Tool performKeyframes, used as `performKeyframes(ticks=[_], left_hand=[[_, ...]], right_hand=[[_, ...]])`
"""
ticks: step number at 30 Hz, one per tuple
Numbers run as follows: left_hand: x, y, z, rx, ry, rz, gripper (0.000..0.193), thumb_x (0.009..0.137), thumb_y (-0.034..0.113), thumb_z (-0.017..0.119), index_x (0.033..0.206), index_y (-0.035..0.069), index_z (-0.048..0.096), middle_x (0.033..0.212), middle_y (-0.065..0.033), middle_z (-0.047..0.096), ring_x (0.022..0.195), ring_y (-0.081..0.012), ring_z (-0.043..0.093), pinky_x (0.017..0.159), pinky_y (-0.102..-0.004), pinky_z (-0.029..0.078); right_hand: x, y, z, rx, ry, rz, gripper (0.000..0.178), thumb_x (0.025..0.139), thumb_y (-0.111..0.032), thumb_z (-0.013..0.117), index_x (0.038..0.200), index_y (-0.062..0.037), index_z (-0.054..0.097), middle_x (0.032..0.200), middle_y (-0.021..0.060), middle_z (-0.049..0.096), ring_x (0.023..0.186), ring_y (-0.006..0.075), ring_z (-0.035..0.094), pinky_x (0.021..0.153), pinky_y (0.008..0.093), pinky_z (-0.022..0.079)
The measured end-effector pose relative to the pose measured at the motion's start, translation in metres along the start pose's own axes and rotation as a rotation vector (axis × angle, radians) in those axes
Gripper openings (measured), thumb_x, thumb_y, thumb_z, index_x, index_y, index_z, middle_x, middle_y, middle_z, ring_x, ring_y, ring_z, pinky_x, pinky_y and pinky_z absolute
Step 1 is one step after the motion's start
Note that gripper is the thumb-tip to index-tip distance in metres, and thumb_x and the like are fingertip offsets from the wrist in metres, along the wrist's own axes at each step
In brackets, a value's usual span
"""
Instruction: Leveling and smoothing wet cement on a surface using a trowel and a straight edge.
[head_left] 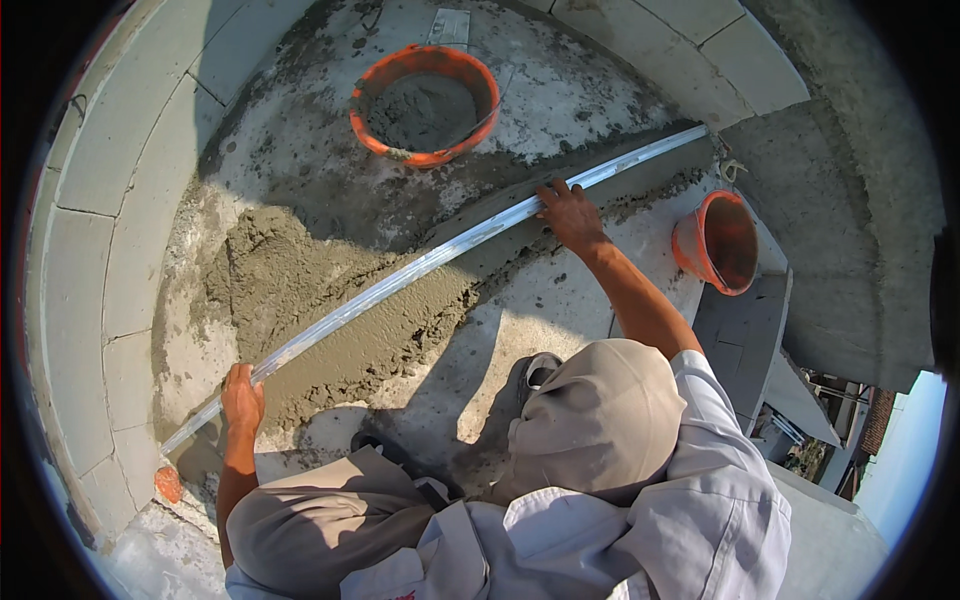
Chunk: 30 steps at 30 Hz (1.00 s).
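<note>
A long, silvery metal straightedge (437, 257) lies slantwise across a strip of wet mortar (385, 335), running from the lower left up to the far right. Near its lower left end my left hand (242, 397) grips it, the fingers closed over the bar. Farther along, right of the middle, my right hand (572, 215) has its fingers curled over the bar's edge. Below the bar the mortar looks smooth, with a crumbly near edge. Beyond the bar, on the left, rises a rough heap of mortar (285, 265).
An orange tub (430, 157) with grey mortar inside stands at the far side. To the right is an orange bucket (722, 245). Walls of pale blocks (80, 300) close in the left and far right. Between my knees and the mortar, the floor (520, 320) is dusty concrete.
</note>
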<state>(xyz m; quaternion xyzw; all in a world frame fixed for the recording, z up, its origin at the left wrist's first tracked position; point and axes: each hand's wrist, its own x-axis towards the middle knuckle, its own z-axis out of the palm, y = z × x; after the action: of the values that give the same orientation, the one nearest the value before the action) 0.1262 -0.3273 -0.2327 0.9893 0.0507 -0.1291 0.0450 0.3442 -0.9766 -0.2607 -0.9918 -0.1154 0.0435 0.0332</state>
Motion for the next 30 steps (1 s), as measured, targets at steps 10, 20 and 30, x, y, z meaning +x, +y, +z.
performKeyframes(ticks=[10,20,30], left_hand=[[0.01,-0.01,0.001,-0.01,0.031,0.009,0.04,0.079,0.002,0.075,0.116,0.003,0.06,0.114,-0.0163,0.06,0.111,-0.0397,0.059,0.092,-0.0467,0.05],[0.009,-0.053,-0.009,-0.002,0.077,-0.025,0.038,0.077,-0.001,0.074,0.113,0.001,0.061,0.108,-0.02,0.06,0.107,-0.0423,0.06,0.09,-0.0481,0.05],[-0.006,0.012,-0.03,-0.123,0.153,0.131,0.038,0.074,0.001,0.076,0.11,0.001,0.062,0.11,-0.0171,0.06,0.109,-0.0398,0.057,0.095,-0.0467,0.046]], right_hand=[[0.017,-0.002,0.007,-0.008,0.005,-0.014,0.044,0.089,-0.021,0.072,0.13,-0.0129,0.059,0.133,0.0141,0.057,0.113,0.0433,0.061,0.087,0.0491,0.06],[0.073,-0.057,-0.019,0.029,-0.01,-0.061,0.037,0.089,-0.024,0.072,0.123,-0.012,0.062,0.123,0.0135,0.059,0.111,0.0394,0.064,0.087,0.0485,0.059],[0.007,0.015,-0.039,0.015,0.148,-0.084,0.042,0.082,-0.02,0.079,0.121,-0.0123,0.065,0.122,0.0084,0.062,0.105,0.0359,0.066,0.084,0.047,0.058]])
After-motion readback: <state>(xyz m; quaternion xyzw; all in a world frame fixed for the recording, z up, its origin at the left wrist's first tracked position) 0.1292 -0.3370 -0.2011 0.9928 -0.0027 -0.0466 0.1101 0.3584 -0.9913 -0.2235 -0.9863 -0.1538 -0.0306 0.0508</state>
